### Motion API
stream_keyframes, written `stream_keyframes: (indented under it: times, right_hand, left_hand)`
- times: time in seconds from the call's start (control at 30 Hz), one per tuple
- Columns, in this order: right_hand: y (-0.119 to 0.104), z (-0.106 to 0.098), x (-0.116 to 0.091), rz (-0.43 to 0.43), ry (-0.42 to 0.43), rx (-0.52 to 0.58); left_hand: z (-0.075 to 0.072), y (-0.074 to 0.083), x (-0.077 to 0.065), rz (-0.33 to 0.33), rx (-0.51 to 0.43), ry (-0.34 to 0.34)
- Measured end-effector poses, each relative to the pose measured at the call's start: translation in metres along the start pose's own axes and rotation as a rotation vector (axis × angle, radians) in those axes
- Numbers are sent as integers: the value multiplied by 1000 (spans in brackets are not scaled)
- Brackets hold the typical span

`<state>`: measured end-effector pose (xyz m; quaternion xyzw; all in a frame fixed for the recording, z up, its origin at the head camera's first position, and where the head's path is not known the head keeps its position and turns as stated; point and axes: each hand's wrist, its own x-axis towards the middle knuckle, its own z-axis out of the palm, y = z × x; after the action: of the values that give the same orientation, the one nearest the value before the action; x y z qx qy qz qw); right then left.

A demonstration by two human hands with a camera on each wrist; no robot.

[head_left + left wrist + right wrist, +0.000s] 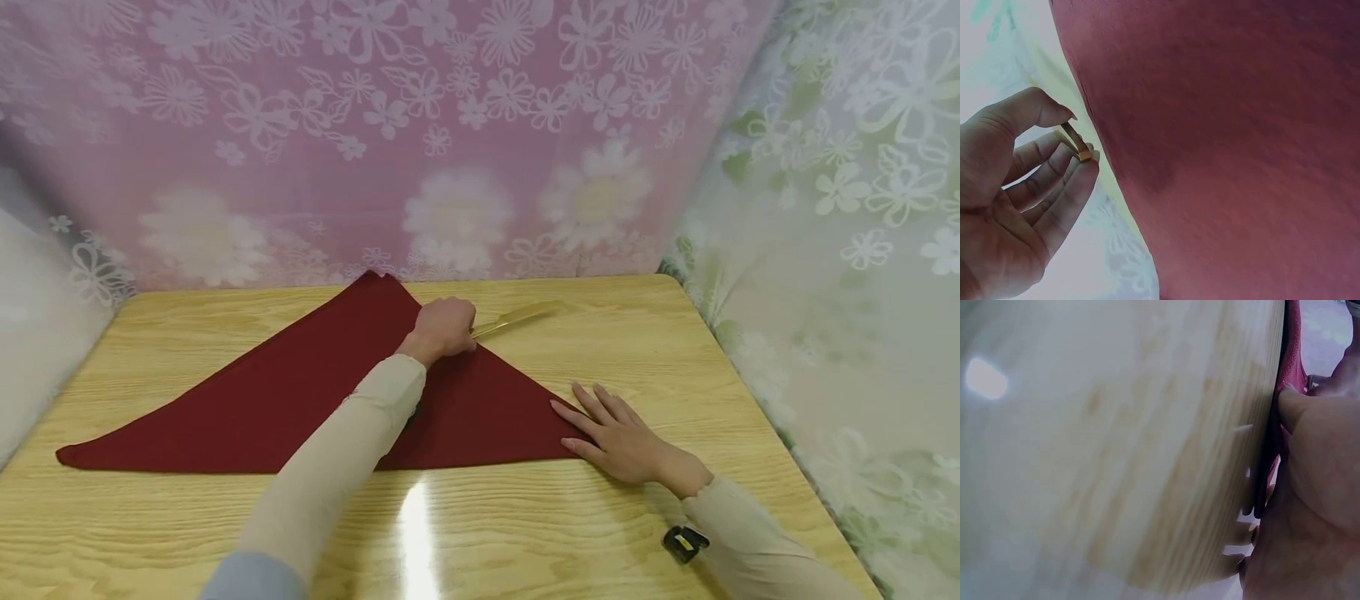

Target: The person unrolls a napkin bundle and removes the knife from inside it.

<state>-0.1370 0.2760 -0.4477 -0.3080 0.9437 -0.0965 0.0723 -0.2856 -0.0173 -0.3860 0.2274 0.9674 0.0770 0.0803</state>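
A dark red cloth napkin (pixel 315 375), folded into a broad triangle, lies on the wooden table with its tip toward the back. Over its right slanting edge, my left hand (pixel 444 327) holds a gold-coloured table knife (pixel 525 314), whose blade points right. In the left wrist view the knife's end (pixel 1079 142) sits between thumb and fingers, beside the napkin's edge. My right hand (pixel 618 442) rests with spread, straight fingers on the napkin's right corner. Seen from the right wrist, the napkin's edge (pixel 1291 362) runs under the thumb.
The wood-grain table (pixel 525 533) has rounded back corners. A pink flowered curtain (pixel 375 167) hangs directly behind it, and a pale flowered one (pixel 847 275) along the right. A small black device (pixel 684 544) is at the right wrist.
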Motion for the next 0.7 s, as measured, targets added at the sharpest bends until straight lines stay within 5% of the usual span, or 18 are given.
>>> stream_keyframes:
  times: [0.37,0.7]
  right_hand:
    - [-2,4,2,-31,37,-18]
    - [-2,-1,-1,36,-18,5]
  left_hand:
    - [13,14,20,-15,4,-19]
    - [17,20,31,-30,-49,-40]
